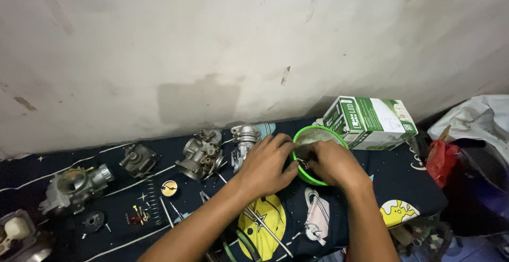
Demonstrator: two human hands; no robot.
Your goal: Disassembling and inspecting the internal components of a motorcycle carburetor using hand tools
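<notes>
My left hand and my right hand meet over a green plastic bowl on a dark blue printed cloth. Between their fingertips is a small metal part, pinched from both sides just inside the bowl's near rim. The part is too small to tell its exact shape. The bowl's bottom is mostly hidden by my hands.
Several metal carburetor bodies lie in a row to the left, with a spring, a brass disc, small screws and thin rods. A green and white cardboard box stands behind the bowl. Bags sit right.
</notes>
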